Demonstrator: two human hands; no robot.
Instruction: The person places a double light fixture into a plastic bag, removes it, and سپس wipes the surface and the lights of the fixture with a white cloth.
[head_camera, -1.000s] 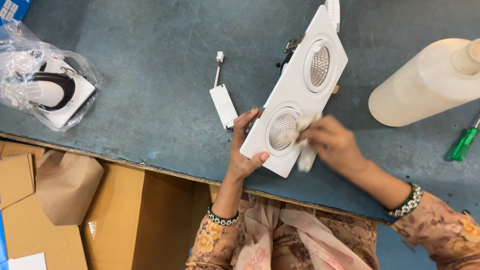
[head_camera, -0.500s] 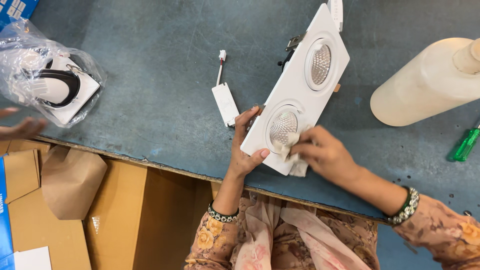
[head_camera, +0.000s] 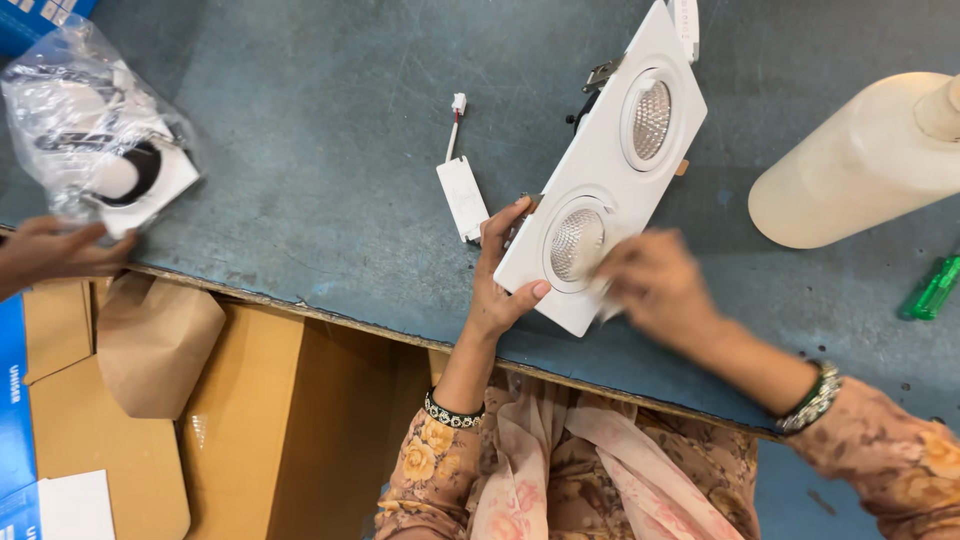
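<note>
A white rectangular light fixture (head_camera: 600, 170) with two round lamps lies tilted on the blue-grey table (head_camera: 320, 150). My left hand (head_camera: 500, 285) grips its lower left edge, thumb on the front face. Blurred with motion, my right hand (head_camera: 655, 285) presses a small white wipe (head_camera: 606, 310) against the rim of the lower lamp (head_camera: 577, 244). The upper lamp (head_camera: 651, 106) is uncovered. A metal spring clip (head_camera: 600, 75) sticks out behind the fixture.
A small white driver box (head_camera: 463, 198) with a red wire lies left of the fixture. A cream plastic bottle (head_camera: 860, 170) and a green screwdriver (head_camera: 935, 288) are at the right. Another person's hand (head_camera: 60, 250) touches a bagged fixture (head_camera: 100, 150) at the left edge. Cardboard boxes (head_camera: 250, 420) stand below.
My right hand has slid back and forth over the lower lamp with the wipe. Another person's hand has come in from the left and reached the bagged fixture.
</note>
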